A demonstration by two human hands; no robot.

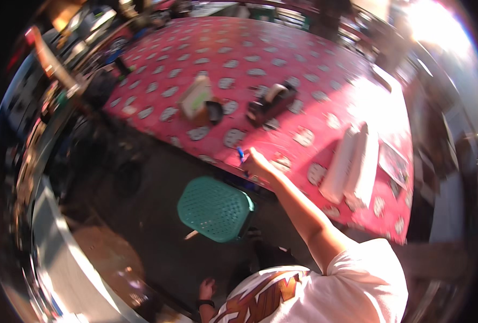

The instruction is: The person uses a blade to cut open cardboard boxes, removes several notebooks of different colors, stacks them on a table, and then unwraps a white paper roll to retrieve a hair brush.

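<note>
- And out over the near edge of the worktop (212, 33) with the right hand (257, 164), arm stretched long, fingers closed on a slim blue pen-like object (240, 153)!
- Right there with that blue piece: around the middle of the near edge, upper end poking out past the fingers, too blurred to name for certain.
- Down low to the left hand (208, 289): beside the body, well apart from the worktop, dark band (206, 303) around the wrist; fingers apparently curled, but too small and smeared to tell how far open or what in the grasp.
- Just off the near edge, below the right hand: a green stool (216, 209), seat dotted with small holes.
- Back up to the pink cover (282, 48), white-patterned from edge to edge.
- In from the near edge, toward the left corner: a pale box (194, 97) with a green mark, and a black item (213, 112) right by it.
- Near the centre: a dark holder (258, 114) with a pale roll (275, 92).
- Across to the right edge: two long white rolls (362, 169) side by side, then a flat packet (393, 163) closer to that edge.
- Bright sunlight over the far right corner!
</note>
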